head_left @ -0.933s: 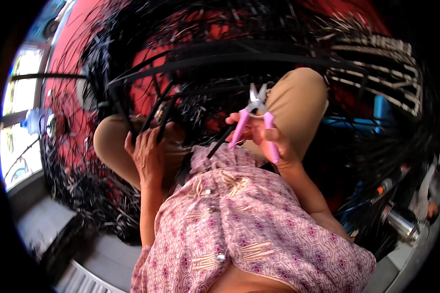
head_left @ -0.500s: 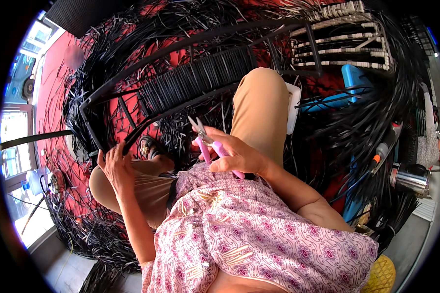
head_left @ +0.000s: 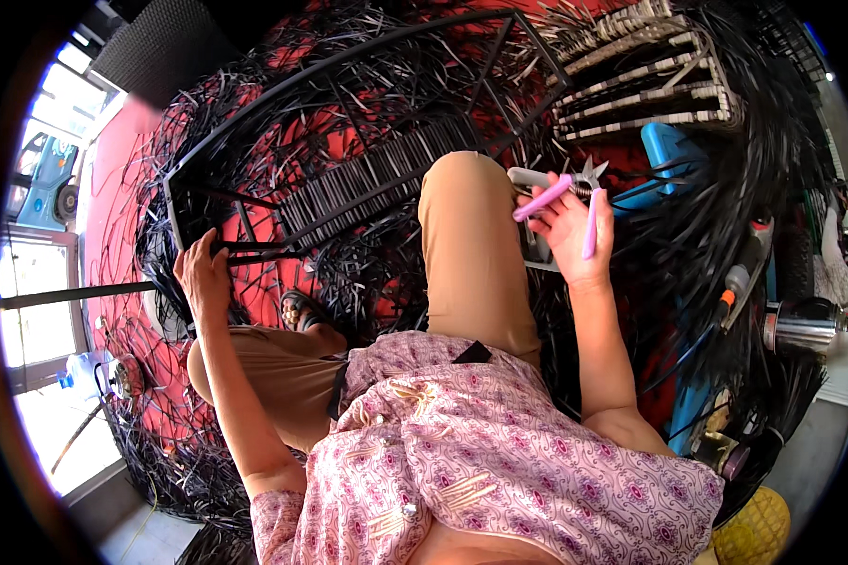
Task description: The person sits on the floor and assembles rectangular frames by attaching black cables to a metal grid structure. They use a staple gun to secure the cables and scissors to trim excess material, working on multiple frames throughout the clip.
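My left hand (head_left: pixel 203 280) is closed round the near left corner of a black frame (head_left: pixel 325 71). Black strips are wound side by side across the frame's middle, forming a woven panel (head_left: pixel 377 179). Over to the right, beyond my raised knee, my right hand (head_left: pixel 578 235) holds pink-handled spring snips (head_left: pixel 545 198). Their short metal blades are spread and point away from me. The hand is turned palm up, with the handles lying across the fingers and thumb side.
Loose black strips (head_left: pixel 725 179) lie in heaps over the red floor covering. A grey-and-white wrapped rack (head_left: pixel 650 94) stands far right, near a blue plastic piece (head_left: pixel 669 151). At right are a power tool (head_left: pixel 737 282) and a metal cup (head_left: pixel 801 330); a dark woven piece (head_left: pixel 165 52) is far left.
My right hand has carried the snips from my lap out to the right, past my knee, and turned palm up. The frame has tilted and shifted slightly, with my left hand still at its corner.
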The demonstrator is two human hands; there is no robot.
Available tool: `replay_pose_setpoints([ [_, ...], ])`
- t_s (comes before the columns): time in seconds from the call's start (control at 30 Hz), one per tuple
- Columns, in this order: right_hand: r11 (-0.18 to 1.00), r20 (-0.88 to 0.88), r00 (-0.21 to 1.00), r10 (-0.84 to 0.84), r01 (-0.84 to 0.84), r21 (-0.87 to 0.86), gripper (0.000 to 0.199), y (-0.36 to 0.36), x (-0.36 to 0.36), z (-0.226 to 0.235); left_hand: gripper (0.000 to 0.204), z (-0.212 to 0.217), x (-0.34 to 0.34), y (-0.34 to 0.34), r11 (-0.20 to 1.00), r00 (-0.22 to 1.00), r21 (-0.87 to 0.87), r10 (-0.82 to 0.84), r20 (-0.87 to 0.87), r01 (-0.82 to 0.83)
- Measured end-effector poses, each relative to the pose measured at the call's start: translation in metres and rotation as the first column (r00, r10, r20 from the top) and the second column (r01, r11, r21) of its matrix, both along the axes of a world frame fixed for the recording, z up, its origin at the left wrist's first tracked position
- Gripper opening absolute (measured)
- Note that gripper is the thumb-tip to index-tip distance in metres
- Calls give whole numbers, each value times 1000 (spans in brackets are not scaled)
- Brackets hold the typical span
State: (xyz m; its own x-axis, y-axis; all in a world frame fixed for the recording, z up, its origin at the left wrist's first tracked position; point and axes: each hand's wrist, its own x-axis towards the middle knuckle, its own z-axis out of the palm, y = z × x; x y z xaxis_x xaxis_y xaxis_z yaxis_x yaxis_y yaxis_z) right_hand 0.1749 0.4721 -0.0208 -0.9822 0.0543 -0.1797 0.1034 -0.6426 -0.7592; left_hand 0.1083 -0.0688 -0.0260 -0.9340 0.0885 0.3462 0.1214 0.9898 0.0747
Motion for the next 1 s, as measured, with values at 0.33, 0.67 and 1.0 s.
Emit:
replay_pose_setpoints([
  [0.33, 797, 622, 728, -287, -178, 577, 89, 79, -34, -188, 37, 2, 10, 2, 998, 996, 1, 55, 68, -56],
  [0.67, 887, 499, 861, -102, -148, 437, 55, 132, -66, -281, 40, 5, 14, 5, 991, 999, 128, 31, -40, -25],
  [1.0, 843, 527, 837, -143, -176, 508, 55, 111, -47, -266, 35, 24, 2, -11, 581, 998, 811, 47, 47, -66],
])
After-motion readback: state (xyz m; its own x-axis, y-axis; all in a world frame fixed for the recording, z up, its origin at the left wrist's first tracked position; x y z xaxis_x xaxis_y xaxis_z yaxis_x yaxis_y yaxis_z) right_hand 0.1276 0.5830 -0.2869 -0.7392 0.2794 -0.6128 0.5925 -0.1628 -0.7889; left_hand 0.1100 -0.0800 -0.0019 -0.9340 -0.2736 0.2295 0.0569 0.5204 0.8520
